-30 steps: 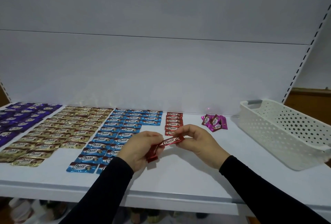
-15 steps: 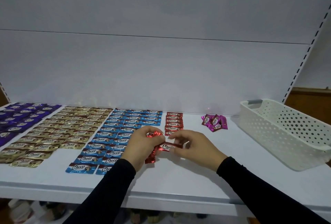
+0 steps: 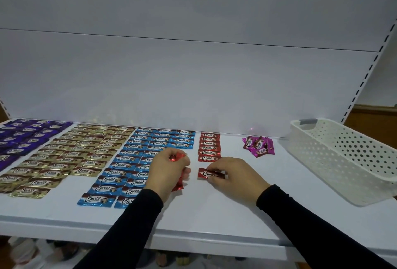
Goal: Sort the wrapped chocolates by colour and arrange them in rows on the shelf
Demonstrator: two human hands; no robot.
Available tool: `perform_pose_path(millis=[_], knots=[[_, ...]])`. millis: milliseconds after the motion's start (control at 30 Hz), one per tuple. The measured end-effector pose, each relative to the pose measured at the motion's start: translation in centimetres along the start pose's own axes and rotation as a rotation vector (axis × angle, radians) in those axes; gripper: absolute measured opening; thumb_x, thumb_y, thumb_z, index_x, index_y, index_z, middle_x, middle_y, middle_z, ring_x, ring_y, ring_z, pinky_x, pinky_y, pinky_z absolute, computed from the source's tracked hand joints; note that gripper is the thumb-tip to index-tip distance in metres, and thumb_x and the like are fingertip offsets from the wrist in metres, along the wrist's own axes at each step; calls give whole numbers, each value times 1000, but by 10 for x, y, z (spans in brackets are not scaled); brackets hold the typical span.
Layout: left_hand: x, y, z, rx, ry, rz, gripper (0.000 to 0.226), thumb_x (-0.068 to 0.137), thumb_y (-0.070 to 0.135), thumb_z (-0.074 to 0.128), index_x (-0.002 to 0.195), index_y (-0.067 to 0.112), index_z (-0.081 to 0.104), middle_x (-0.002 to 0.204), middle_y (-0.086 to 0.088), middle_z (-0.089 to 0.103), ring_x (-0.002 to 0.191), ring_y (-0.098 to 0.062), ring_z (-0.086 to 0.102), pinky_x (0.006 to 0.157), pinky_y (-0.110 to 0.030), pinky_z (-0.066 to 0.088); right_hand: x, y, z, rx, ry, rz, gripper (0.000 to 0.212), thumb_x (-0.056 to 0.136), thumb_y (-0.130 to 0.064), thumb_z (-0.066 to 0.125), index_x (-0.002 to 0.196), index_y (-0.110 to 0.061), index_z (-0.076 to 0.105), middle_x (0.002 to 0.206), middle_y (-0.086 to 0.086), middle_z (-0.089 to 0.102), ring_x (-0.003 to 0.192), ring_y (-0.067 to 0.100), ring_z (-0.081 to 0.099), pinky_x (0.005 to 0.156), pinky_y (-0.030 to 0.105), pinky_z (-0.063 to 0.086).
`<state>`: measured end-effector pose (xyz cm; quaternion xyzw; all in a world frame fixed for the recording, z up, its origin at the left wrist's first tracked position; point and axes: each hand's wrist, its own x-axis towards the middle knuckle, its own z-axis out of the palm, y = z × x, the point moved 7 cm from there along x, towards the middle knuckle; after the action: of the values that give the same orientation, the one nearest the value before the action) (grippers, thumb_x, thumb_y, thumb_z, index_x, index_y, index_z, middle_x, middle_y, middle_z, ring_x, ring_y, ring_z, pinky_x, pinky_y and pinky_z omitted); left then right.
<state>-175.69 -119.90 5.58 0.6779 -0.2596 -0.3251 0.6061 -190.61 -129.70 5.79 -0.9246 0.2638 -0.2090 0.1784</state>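
On the white shelf (image 3: 214,215) lie rows of wrapped chocolates: purple (image 3: 25,137) at far left, gold (image 3: 71,152), blue (image 3: 133,161), and a short red column (image 3: 209,146). My left hand (image 3: 167,172) grips a bunch of red chocolates (image 3: 177,157), their ends sticking out above and below the fist. My right hand (image 3: 232,176) pinches one red chocolate (image 3: 207,174) flat on the shelf, just below the red column's last piece. A small heap of pink chocolates (image 3: 257,146) lies to the right of the red column.
A white perforated plastic basket (image 3: 343,161) stands at the right end of the shelf, its inside showing no chocolates. The shelf's back panel (image 3: 193,75) rises right behind the rows. The front edge runs just below my forearms.
My right hand drew one red chocolate away from the bunch in my left hand and lowered it onto the shelf below the red column. My left hand shifted slightly left.
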Motion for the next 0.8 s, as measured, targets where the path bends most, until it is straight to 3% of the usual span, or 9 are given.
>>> perform_pose_path(millis=[133, 267, 433, 567, 800], knots=[[4, -3, -5, -85, 20, -99, 4, 96, 10, 62, 96, 12, 66, 89, -13, 72, 69, -20, 66, 58, -29, 60, 13, 6, 11, -73, -30, -45, 22, 96, -31, 57, 108, -21, 72, 101, -6, 69, 93, 10, 55, 84, 27, 45], [7, -9, -7, -142, 17, -173, 5, 97, 9, 61, 99, 10, 65, 88, -13, 71, 72, -20, 66, 63, -32, 60, 9, 9, 14, -93, -7, -61, 29, 98, -36, 52, 114, -21, 71, 111, -9, 65, 103, 9, 54, 90, 24, 44], [8, -7, 0, -345, -28, -302, 16, 97, -5, 47, 111, 0, 53, 89, -20, 63, 69, -22, 59, 67, -35, 55, -1, -1, 19, -192, -88, -131, 42, 96, -49, 39, 103, -22, 69, 105, -10, 60, 96, 11, 51, 86, 29, 44], [8, -2, 1, -340, -42, -258, 22, 97, -13, 41, 110, 2, 52, 96, -23, 65, 79, -28, 66, 79, -41, 57, 7, 4, 20, -214, -85, -75, 46, 97, -53, 33, 98, -21, 67, 107, -9, 58, 97, 14, 50, 87, 35, 45], [6, -12, -2, -329, -56, -282, 8, 97, -6, 54, 99, -2, 60, 95, -22, 71, 75, -26, 72, 71, -36, 61, 11, 10, 23, -224, -84, -57, 45, 98, -53, 35, 91, -18, 63, 104, -8, 56, 96, 14, 48, 86, 37, 45]])
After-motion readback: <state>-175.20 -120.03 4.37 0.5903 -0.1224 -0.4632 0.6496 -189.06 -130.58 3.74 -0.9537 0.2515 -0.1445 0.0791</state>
